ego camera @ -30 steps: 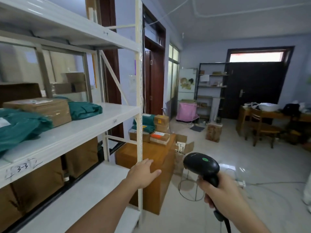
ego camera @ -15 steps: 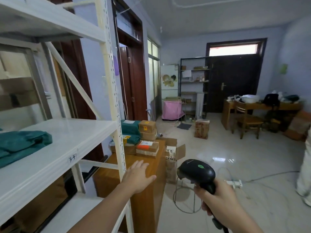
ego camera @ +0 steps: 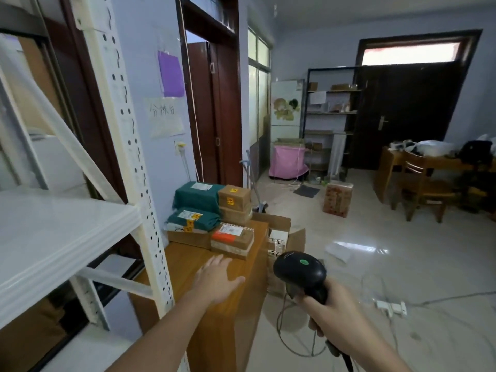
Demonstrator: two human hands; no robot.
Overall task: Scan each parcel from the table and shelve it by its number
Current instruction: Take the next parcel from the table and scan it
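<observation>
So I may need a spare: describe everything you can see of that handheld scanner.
The black plastic handheld barcode scanner has a rounded, glossy head with a small green dot on top and a handle angled downward. The right hand grips that handle, holding the head beside the wooden table's edge, apart from it. A cable trails from below the hand.

One head-worn wide-angle view looked forward and slightly down, close over the table (ego camera: 241,296) at lower centre, shelving (ego camera: 67,237) near at left, room receding toward upper right.
</observation>
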